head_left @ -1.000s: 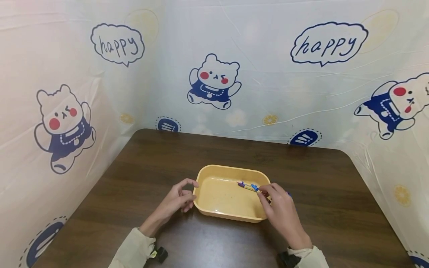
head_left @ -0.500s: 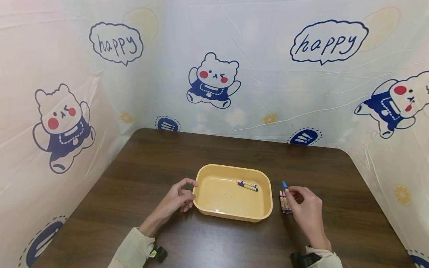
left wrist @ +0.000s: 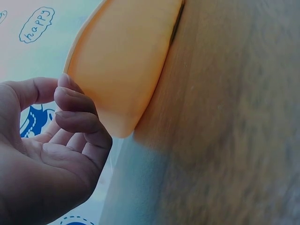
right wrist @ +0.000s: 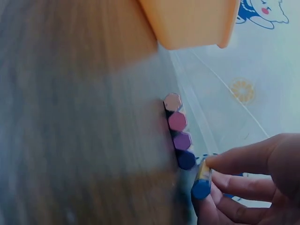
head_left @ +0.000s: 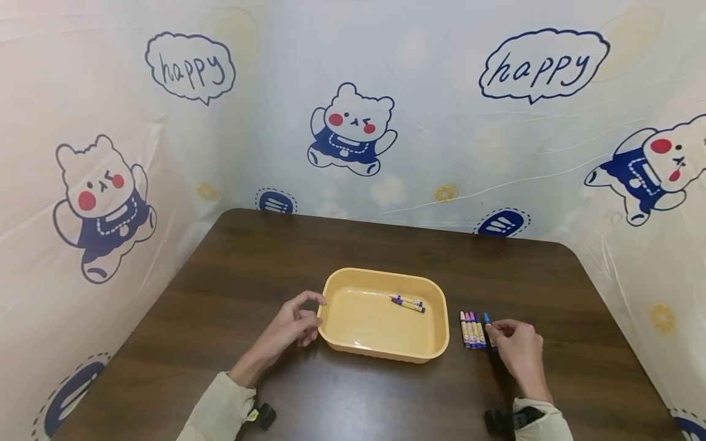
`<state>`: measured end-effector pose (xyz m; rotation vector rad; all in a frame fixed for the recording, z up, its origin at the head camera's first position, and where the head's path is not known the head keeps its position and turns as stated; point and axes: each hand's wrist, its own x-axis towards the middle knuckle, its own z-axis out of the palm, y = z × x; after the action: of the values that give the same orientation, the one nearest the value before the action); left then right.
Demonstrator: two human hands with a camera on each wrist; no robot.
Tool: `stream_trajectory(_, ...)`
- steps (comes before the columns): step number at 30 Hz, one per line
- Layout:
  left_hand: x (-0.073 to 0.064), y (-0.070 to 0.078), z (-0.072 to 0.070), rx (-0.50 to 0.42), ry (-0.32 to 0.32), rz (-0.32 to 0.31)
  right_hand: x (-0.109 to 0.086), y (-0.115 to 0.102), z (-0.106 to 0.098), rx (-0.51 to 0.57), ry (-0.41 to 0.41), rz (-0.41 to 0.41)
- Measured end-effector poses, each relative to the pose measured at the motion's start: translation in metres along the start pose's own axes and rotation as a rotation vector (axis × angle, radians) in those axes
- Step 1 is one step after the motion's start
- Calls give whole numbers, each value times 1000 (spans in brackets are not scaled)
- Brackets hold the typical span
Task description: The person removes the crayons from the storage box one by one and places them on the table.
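In the head view, my left hand (head_left: 295,323) holds the left rim of a yellow plastic basin (head_left: 380,356), index finger and thumb at its edge. The left wrist view shows those fingers curled at the basin's rim (left wrist: 70,56). Right of the basin, my right hand (head_left: 518,352) pinches a blue crayon (head_left: 488,320) between thumb and fingers. That crayon stands close beside a row of several crayons (head_left: 471,331) on the table. From the right wrist, their ends show pale pink, pink, purple and dark blue (right wrist: 186,160). Two paper-wrapped crayons (head_left: 408,304) lie inside the basin.
A dark brown wooden table (head_left: 287,251) carries everything. Pale curtains (head_left: 430,135) printed with bears and "happy" bubbles enclose it at the back and both sides. Dark wrist devices (head_left: 267,416) sit by the cream sleeves (head_left: 217,409).
My right hand has carried the blue crayon from over the basin's right side to the right end of the crayon row and lowered it. My left hand has stayed at the rim.
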<state>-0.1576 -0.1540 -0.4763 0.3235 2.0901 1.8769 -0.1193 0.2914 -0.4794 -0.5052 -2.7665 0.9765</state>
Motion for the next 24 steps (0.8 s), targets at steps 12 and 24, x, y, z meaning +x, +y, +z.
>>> stream_trajectory(12,1,0,1,-3,0,-9,-1,0,4,5,-48,-81)
stream_trajectory(24,0,-1,0,-2,2,-7,-5,2,4,-16,-28,-94)
